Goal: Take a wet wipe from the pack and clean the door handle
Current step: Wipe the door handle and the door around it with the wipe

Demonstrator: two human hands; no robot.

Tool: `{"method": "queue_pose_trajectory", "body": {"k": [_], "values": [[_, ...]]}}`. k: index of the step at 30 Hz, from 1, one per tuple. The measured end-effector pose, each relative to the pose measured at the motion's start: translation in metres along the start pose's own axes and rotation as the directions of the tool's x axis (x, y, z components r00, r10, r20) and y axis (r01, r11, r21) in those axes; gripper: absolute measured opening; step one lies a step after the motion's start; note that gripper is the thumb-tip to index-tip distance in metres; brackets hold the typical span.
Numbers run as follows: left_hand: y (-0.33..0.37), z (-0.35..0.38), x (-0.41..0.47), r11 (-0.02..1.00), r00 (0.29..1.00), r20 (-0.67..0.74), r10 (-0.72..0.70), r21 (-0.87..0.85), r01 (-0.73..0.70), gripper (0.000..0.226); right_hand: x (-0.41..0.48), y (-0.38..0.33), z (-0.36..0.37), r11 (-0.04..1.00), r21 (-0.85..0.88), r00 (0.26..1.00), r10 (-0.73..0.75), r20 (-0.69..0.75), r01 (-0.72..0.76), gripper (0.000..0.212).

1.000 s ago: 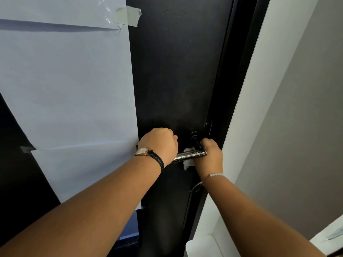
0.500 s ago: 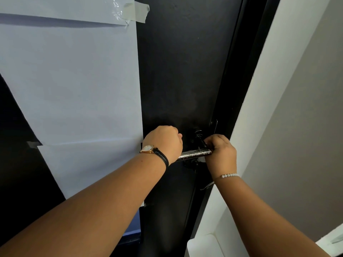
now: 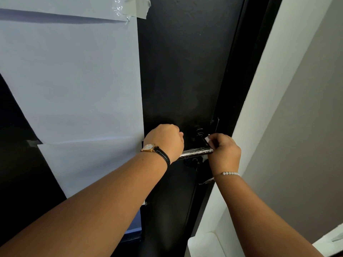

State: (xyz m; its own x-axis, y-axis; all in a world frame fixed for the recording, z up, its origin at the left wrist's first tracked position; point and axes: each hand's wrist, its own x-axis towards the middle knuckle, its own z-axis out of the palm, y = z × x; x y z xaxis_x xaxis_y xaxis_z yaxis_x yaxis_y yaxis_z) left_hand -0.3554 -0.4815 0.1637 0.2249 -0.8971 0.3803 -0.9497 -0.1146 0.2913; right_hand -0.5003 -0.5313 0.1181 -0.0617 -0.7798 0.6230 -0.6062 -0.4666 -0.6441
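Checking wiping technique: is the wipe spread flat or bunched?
Bunched: only a small white corner of the wipe shows above the right hand at the handle.

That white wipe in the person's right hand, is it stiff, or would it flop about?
Probably floppy: the wet wipe sits bunched in the right hand, only a soft corner showing. Likely light, since fingertips alone hold it. It should mould around the door handle rather than slide off.

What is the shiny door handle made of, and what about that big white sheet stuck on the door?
The door handle looks like polished metal: it gleams and shows scratchy marks. The white sheet looks like thin matte paper: it has creases and is held up with tape.
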Motion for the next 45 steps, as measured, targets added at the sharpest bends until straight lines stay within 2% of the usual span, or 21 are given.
{"method": "queue_pose_trajectory", "body": {"k": [5, 8, 11, 14, 16, 18, 20, 26, 29, 31, 33, 36, 38, 45], "values": [[-0.001, 0.001, 0.002, 1.0, 1.0, 0.01, -0.001, -0.013, 0.001, 0.031, 0.0, -0.001, 0.005, 0.979, 0.168, 0.99, 0.127, -0.06, -0.115, 0.009], [-0.001, 0.001, 0.001, 1.0, 1.0, 0.008, 0.008, -0.018, -0.008, 0.032, -0.001, -0.001, 0.004, 0.979, 0.189, 0.992, 0.097, -0.076, -0.081, 0.011], [0.0, 0.001, 0.002, 1.0, 1.0, 0.003, 0.013, -0.024, -0.013, 0.032, -0.002, 0.0, -0.001, 1.0, 0.005, 1.0, -0.002, 0.027, 0.002, 0.017], [0.001, 0.001, 0.002, 1.0, 1.0, 0.013, 0.007, -0.021, -0.007, 0.031, -0.001, 0.004, -0.005, 0.977, -0.208, 0.985, -0.018, 0.171, 0.054, 0.023], [0.001, 0.001, 0.002, 1.0, 1.0, 0.015, 0.004, -0.019, -0.004, 0.031, 0.002, 0.002, -0.008, 0.986, -0.16, 0.988, -0.018, 0.154, 0.043, 0.017], [0.001, 0.0, 0.002, 1.0, 1.0, 0.018, 0.006, -0.016, -0.006, 0.031, 0.007, -0.005, -0.013, 0.998, -0.032, 0.998, -0.046, 0.046, 0.048, 0.008], [0.001, 0.0, 0.002, 1.0, 1.0, 0.024, 0.007, -0.01, -0.007, 0.03, 0.012, -0.01, -0.015, 0.997, -0.005, 0.997, -0.083, 0.002, 0.083, 0.006], [0.001, 0.0, 0.002, 1.0, 1.0, 0.026, 0.008, 0.004, -0.008, 0.031, 0.017, -0.002, -0.014, 0.949, -0.215, 0.966, -0.199, 0.164, 0.232, 0.008], [0.003, -0.001, 0.002, 1.0, 0.999, 0.034, 0.002, 0.016, -0.002, 0.031, 0.014, 0.0, -0.015, 0.905, -0.325, 0.934, -0.171, 0.314, 0.275, 0.004], [0.003, -0.002, 0.002, 1.0, 0.999, 0.041, -0.008, 0.024, 0.008, 0.032, 0.008, 0.002, -0.014, 0.887, -0.348, 0.916, -0.17, 0.364, 0.303, 0.013], [0.002, -0.002, 0.001, 1.0, 0.999, 0.042, -0.012, 0.025, 0.011, 0.032, 0.007, 0.005, -0.016, 0.909, -0.296, 0.931, -0.203, 0.303, 0.294, 0.013], [0.001, -0.001, 0.0, 1.0, 0.999, 0.032, -0.006, 0.015, 0.005, 0.033, 0.014, -0.003, -0.023, 0.969, -0.121, 0.971, -0.199, 0.131, 0.215, 0.004], [0.001, -0.001, 0.0, 1.0, 0.999, 0.031, -0.007, 0.01, 0.007, 0.032, 0.021, -0.009, -0.023, 0.967, -0.085, 0.97, -0.233, 0.067, 0.238, 0.004], [0.001, 0.0, 0.001, 1.0, 1.0, 0.027, 0.0, 0.011, -0.001, 0.033, 0.028, -0.016, -0.026, 0.925, -0.238, 0.939, -0.239, 0.249, 0.298, 0.013]]}}
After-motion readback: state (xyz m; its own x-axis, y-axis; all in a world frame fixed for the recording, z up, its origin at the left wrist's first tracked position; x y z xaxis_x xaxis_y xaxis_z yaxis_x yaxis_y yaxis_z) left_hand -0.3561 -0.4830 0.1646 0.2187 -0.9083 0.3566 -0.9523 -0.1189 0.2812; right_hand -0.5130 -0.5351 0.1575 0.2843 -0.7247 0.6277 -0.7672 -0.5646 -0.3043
